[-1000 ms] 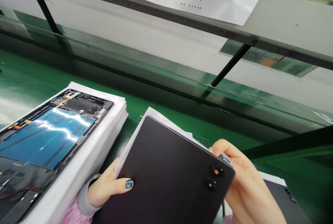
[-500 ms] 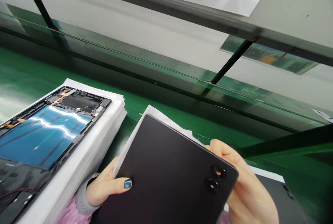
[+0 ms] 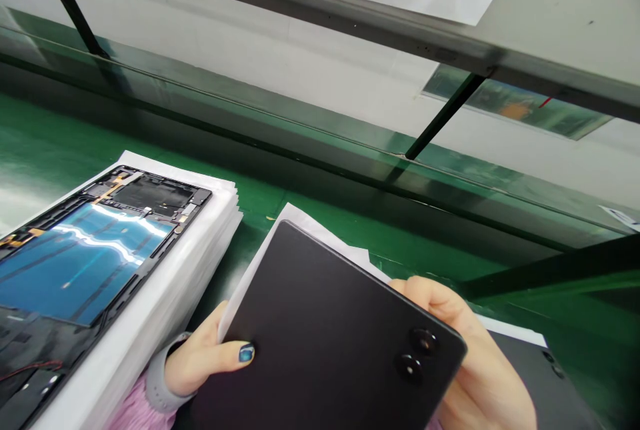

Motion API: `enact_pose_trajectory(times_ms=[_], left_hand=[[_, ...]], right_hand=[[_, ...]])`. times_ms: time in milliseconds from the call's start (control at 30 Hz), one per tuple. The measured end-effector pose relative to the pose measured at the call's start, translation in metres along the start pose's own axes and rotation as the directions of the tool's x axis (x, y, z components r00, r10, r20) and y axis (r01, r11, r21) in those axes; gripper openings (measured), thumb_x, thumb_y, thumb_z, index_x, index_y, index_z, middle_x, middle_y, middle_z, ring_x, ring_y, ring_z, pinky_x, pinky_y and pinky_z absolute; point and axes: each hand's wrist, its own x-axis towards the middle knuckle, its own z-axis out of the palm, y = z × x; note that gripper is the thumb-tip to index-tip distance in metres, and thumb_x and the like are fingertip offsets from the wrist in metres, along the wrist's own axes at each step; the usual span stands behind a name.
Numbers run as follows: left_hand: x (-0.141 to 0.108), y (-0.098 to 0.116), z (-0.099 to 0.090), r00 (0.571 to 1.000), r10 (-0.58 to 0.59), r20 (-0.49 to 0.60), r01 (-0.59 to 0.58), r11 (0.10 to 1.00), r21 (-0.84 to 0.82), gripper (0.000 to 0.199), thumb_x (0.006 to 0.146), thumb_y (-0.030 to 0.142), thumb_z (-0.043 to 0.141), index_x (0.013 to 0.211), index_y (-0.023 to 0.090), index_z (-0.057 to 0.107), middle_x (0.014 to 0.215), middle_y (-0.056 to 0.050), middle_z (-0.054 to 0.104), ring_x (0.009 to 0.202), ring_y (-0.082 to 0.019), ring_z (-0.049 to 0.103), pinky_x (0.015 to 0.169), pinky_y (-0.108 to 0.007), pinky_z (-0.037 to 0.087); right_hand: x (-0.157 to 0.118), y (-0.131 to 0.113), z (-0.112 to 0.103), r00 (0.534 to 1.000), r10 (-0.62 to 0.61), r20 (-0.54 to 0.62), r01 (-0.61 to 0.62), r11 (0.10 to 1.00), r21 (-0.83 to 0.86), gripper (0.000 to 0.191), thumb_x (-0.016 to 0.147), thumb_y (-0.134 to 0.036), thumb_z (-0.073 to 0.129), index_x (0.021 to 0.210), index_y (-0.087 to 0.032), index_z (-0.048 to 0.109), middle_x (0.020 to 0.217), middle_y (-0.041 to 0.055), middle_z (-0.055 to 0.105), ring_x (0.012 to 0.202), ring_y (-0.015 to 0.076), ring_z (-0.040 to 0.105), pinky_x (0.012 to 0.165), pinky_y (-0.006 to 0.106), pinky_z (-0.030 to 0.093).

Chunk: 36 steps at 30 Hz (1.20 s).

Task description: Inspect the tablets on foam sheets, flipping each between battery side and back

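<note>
A black tablet back cover (image 3: 320, 330) with two camera rings near its right corner is held up over white paper (image 3: 325, 223) that shows along its upper edges. My left hand (image 3: 205, 353) grips its left edge, the thumb with a dark blue nail lying on the black face and the fingers underneath. At the right corner my right hand (image 3: 465, 350) has its fingers curled round the edge, partly hidden behind the cover. To the left, an opened tablet (image 3: 90, 250) with a blue inner panel rests on a stack of white paper sheets (image 3: 200, 250).
Another black cover (image 3: 540, 370) with white paper lies at the lower right, beyond my right hand. The green work surface (image 3: 270, 200) runs to a low ledge at the back. Dark posts and a metal shelf (image 3: 410, 43) bearing a paper sheet stand above.
The right corner of the black cover has shifted slightly right and down. My right hand's fingers have moved slightly down along its edge. My left hand stays in place.
</note>
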Motion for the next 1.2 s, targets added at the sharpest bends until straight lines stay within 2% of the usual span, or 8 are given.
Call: enact_pose_trajectory(times_ms=[167,300,400,533,700,867,1200], left_hand=[[0.001,0.000,0.000,0.999,0.012,-0.039,-0.013,1.000,-0.020,0.041,0.060,0.040,0.085,0.091,0.018,0.070,0.087,-0.006,0.073,0.084,-0.027,0.066,0.075,-0.035,0.052],[0.002,0.003,0.004,1.000,0.016,0.017,-0.016,1.000,-0.004,0.041,0.063,0.041,0.083,0.093,0.017,0.071,0.084,-0.006,0.072,0.077,-0.024,0.065,0.069,-0.032,0.051],[0.002,0.003,0.004,1.000,0.017,0.026,-0.017,1.000,-0.004,0.041,0.063,0.041,0.082,0.093,0.016,0.071,0.084,-0.006,0.072,0.077,-0.024,0.065,0.069,-0.032,0.051],[0.002,0.003,0.003,1.000,0.003,-0.007,-0.003,1.000,-0.023,0.042,0.061,0.040,0.084,0.094,0.017,0.070,0.086,-0.006,0.072,0.080,-0.025,0.065,0.072,-0.034,0.052],[0.002,0.006,0.007,1.000,-0.004,0.026,0.004,1.000,-0.018,0.043,0.062,0.044,0.084,0.092,0.017,0.071,0.082,-0.006,0.072,0.073,-0.023,0.065,0.067,-0.031,0.051],[0.001,0.005,0.006,1.000,0.010,-0.013,-0.010,1.000,-0.009,0.043,0.061,0.044,0.085,0.092,0.018,0.071,0.085,-0.006,0.073,0.080,-0.026,0.066,0.072,-0.034,0.053],[0.002,-0.002,-0.001,1.000,0.006,-0.025,-0.006,1.000,0.001,0.039,0.064,0.040,0.083,0.093,0.019,0.070,0.086,-0.005,0.072,0.081,-0.024,0.065,0.072,-0.032,0.052]], right_hand=[[0.002,0.000,-0.003,0.998,-0.029,0.047,0.032,0.998,-0.046,0.013,0.071,-0.022,0.081,0.062,-0.021,0.071,0.062,0.0005,0.056,0.055,0.0140,0.048,0.051,0.024,0.039],[0.004,0.002,-0.004,0.997,-0.035,0.069,0.038,0.998,-0.052,0.015,0.067,-0.029,0.084,0.060,-0.024,0.072,0.061,0.0002,0.052,0.054,0.0149,0.045,0.050,0.027,0.038],[0.004,0.004,-0.004,0.999,-0.031,0.041,0.033,0.998,-0.047,0.019,0.064,-0.033,0.086,0.056,-0.025,0.071,0.059,-0.0002,0.050,0.051,0.0144,0.042,0.049,0.027,0.037],[0.005,0.007,-0.003,0.999,-0.038,0.002,0.038,0.999,-0.010,0.018,0.063,-0.028,0.085,0.055,-0.025,0.070,0.060,-0.0001,0.052,0.053,0.0147,0.044,0.049,0.026,0.037],[0.005,0.010,-0.006,0.999,-0.001,-0.045,0.000,0.999,-0.037,0.019,0.063,-0.026,0.085,0.055,-0.022,0.069,0.061,0.0003,0.055,0.055,0.0141,0.046,0.052,0.025,0.040],[0.006,0.008,-0.003,0.995,0.011,-0.104,-0.017,0.999,-0.051,0.025,0.059,-0.028,0.088,0.050,-0.022,0.065,0.056,-0.0005,0.051,0.051,0.0137,0.043,0.049,0.025,0.042],[0.010,0.009,0.006,0.988,0.080,-0.134,-0.081,0.997,-0.002,0.032,0.056,-0.034,0.091,0.050,-0.021,0.062,0.055,-0.0004,0.057,0.051,0.0134,0.049,0.049,0.023,0.046]])
